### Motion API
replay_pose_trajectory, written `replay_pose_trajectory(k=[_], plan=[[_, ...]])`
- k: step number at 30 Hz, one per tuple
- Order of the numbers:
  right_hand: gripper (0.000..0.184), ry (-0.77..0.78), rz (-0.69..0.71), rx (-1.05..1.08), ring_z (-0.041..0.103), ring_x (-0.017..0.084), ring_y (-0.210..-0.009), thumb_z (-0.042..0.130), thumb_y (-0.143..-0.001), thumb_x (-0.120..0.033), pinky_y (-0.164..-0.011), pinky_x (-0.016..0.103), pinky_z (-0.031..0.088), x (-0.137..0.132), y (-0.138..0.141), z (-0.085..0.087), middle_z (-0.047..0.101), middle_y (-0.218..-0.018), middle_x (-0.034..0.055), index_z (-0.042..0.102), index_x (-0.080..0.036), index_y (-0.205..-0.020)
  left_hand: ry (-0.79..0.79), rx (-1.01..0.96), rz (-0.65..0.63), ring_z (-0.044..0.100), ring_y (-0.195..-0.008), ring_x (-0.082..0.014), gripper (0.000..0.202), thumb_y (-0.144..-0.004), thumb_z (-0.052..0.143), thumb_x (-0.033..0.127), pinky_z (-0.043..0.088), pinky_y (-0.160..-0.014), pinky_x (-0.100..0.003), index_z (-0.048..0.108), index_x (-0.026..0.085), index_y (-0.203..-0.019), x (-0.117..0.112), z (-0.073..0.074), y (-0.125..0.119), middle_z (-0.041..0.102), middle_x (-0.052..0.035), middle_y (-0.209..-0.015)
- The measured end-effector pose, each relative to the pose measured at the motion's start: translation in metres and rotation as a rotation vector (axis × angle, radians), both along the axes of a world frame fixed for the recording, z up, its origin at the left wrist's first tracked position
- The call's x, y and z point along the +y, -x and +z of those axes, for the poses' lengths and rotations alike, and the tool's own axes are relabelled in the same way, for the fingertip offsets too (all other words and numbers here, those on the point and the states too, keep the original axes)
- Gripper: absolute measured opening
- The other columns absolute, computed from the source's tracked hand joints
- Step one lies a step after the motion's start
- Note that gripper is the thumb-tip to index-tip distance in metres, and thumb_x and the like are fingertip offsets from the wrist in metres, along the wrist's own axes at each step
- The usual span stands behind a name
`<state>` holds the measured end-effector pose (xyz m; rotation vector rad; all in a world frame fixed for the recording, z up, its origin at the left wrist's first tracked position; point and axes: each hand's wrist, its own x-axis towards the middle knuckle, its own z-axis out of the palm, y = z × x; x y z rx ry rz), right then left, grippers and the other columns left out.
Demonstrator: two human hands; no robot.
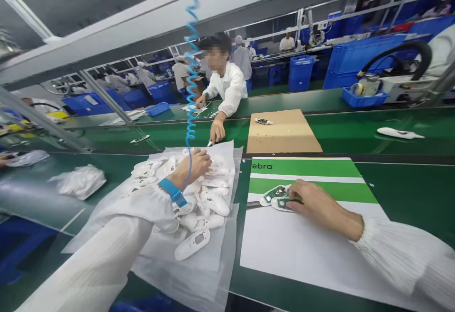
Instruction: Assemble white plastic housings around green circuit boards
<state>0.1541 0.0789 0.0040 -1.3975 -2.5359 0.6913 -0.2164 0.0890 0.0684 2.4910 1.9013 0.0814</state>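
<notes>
My left hand [192, 164], with a blue wrist strap [173, 192] and coiled cord, rests over a pile of white plastic shells [215, 202]. Its fingers are bent down among the shells; whatever lies under the fingertips is hidden. My right hand [316, 203] is closed on the end of a white shell with a green circuit board [282, 203] in it. Just behind lies a second board-filled shell [273, 195], touching or very near the first. Both are over a green and white printed sheet [302, 245]. A dark, flat metallic strip [253, 204] sticks out at their left.
Across the green belt [163, 137], a co-worker's hand [217, 131] reaches to the pile's far edge. A brown board [284, 134] carries another circuit-board piece [263, 121]. A white thermometer-shaped piece [400, 133] lies right; a crumpled plastic bag [80, 181] lies left.
</notes>
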Motion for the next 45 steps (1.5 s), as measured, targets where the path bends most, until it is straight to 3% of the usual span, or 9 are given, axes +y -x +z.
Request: replay_pose_trajectory(k=[5,11,14,19,25,28,31,37,45], plan=[[0.011,0.057,-0.014,0.028,0.061,0.024,-0.088,0.058,-0.084,-0.03,-0.071,0.034,0.045,-0.004,-0.008,-0.007,0.065,-0.094,0.0068,0.058,-0.021,-0.09,0.116,-0.216,0.093,0.058,-0.07,-0.0187,0.036,-0.1,0.033,0.046,0.042,-0.063,-0.029,0.052,0.02,-0.084,-0.035,0.005,-0.063,0.06,-0.0032,-0.077],[0.02,0.144,0.005,0.022,0.056,0.02,-0.071,0.058,-0.087,-0.041,-0.062,0.032,0.04,-0.017,-0.02,0.001,0.063,-0.079,0.0024,0.059,-0.022,-0.083,0.055,-0.11,-0.035,0.062,-0.088,-0.024,0.01,-0.097,0.045,0.02,0.05,-0.075,-0.039,0.054,0.018,-0.093,-0.099,-0.059,-0.152,0.064,-0.0081,-0.096],[0.019,0.235,0.068,0.041,0.06,0.02,-0.075,0.06,-0.088,-0.041,-0.065,0.032,0.042,-0.035,-0.027,0.004,0.066,-0.084,0.0023,0.064,-0.023,-0.085,0.06,-0.193,-0.212,0.056,-0.114,-0.0281,0.01,-0.09,0.062,0.021,0.051,-0.091,-0.045,0.055,0.018,-0.097,-0.119,-0.08,-0.16,0.061,-0.0111,-0.12],[0.042,0.07,-0.04,0.089,0.058,0.028,-0.11,0.07,-0.083,-0.036,-0.09,0.044,0.048,-0.07,-0.052,-0.011,0.063,-0.121,0.0073,0.06,-0.027,-0.123,0.14,-0.447,-0.267,0.054,-0.12,-0.0236,0.009,-0.095,0.053,0.018,0.05,-0.098,-0.04,0.059,0.02,-0.09,-0.13,-0.082,-0.142,0.061,-0.0083,-0.123],[0.023,0.022,-0.184,0.193,0.059,0.026,-0.103,0.055,-0.093,-0.03,-0.082,0.044,0.052,-0.103,-0.06,-0.033,0.065,-0.114,0.0068,0.063,-0.028,-0.115,0.467,-0.709,0.298,0.064,-0.073,-0.0192,0.036,-0.099,0.04,0.05,0.051,-0.068,-0.032,0.06,0.021,-0.093,-0.121,-0.062,-0.148,0.067,-0.0017,-0.075],[0.027,0.004,-0.204,0.272,0.057,0.024,-0.105,0.055,-0.094,-0.027,-0.086,0.044,0.052,-0.11,-0.052,-0.038,0.065,-0.117,0.0051,0.062,-0.029,-0.12,0.589,-0.781,0.403,0.061,-0.069,-0.0181,0.05,-0.1,0.03,0.058,0.048,-0.061,-0.029,0.062,0.02,-0.093,-0.107,-0.048,-0.165,0.064,-0.0014,-0.071],[0.025,-0.048,-0.271,0.302,0.057,0.025,-0.104,0.058,-0.093,-0.028,-0.086,0.044,0.051,-0.113,-0.05,-0.039,0.065,-0.114,0.0064,0.063,-0.027,-0.118,0.425,-0.753,0.313,0.06,-0.079,-0.0174,0.047,-0.103,0.024,0.05,0.048,-0.07,-0.03,0.06,0.021,-0.095,-0.096,-0.045,-0.183,0.065,-0.0027,-0.085],[0.022,-0.083,-0.339,0.307,0.059,0.025,-0.091,0.053,-0.096,-0.034,-0.08,0.045,0.051,-0.114,-0.053,-0.041,0.067,-0.1,0.0078,0.07,-0.028,-0.107,0.158,-0.411,-0.319,0.055,-0.096,-0.0206,0.023,-0.103,0.037,0.025,0.046,-0.088,-0.038,0.056,0.018,-0.091,-0.093,-0.079,-0.208,0.063,-0.0057,-0.099],[0.024,-0.081,-0.382,0.345,0.06,0.025,-0.094,0.051,-0.097,-0.033,-0.08,0.043,0.051,-0.116,-0.058,-0.041,0.067,-0.101,0.0064,0.069,-0.029,-0.112,0.007,-0.384,-0.283,0.057,-0.11,-0.0186,0.014,-0.099,0.046,0.017,0.047,-0.097,-0.035,0.058,0.018,-0.105,-0.083,-0.083,-0.202,0.063,-0.0058,-0.114]])
